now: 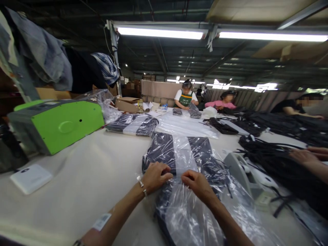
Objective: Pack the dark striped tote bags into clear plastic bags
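A dark folded garment (164,147) with a pale strip (182,153) across it lies in a clear plastic bag in front of me. Nearer to me, loose clear plastic bag film (191,215) spreads over more dark fabric. My left hand (155,176) is bent over the near edge of the package, fingers curled and thumb close to them, on the plastic bag. Across a small gap, my right hand (196,182) pinches the film between thumb and fingers. The film's edge runs between both hands. Exactly what lies under the left fingertips is hidden.
Left stands a green and grey machine (69,124) beside a white box (31,178). Another bagged garment (133,124) and flat bags (187,125) lie beyond. Right are a grey tape dispenser (241,174), dark straps (271,160) and a co-worker's hands (304,155). Other people work farther back.
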Action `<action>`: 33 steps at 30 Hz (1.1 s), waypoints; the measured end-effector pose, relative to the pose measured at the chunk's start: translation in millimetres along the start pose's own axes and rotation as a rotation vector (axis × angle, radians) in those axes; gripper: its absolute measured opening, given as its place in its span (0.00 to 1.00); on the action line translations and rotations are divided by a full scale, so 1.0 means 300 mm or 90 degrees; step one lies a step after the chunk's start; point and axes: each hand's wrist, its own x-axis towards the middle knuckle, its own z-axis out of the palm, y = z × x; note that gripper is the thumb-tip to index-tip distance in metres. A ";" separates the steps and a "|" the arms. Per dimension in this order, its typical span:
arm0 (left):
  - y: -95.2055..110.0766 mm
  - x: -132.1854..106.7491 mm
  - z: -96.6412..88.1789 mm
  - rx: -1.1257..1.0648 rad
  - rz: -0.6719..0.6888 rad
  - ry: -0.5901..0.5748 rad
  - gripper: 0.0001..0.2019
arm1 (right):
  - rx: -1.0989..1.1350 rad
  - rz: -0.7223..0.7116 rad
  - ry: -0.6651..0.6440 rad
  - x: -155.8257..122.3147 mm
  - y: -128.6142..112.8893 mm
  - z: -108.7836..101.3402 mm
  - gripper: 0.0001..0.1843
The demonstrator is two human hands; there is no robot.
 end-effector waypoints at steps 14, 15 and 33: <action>0.054 0.065 0.170 0.155 0.011 0.100 0.05 | -0.263 -0.056 0.083 0.017 0.057 0.037 0.10; 0.053 0.066 0.175 0.137 0.013 0.100 0.05 | -0.264 -0.053 0.090 0.017 0.059 0.038 0.10; 0.008 0.088 0.233 0.120 -0.030 0.086 0.05 | -0.292 0.038 0.420 -0.274 0.173 -0.505 0.19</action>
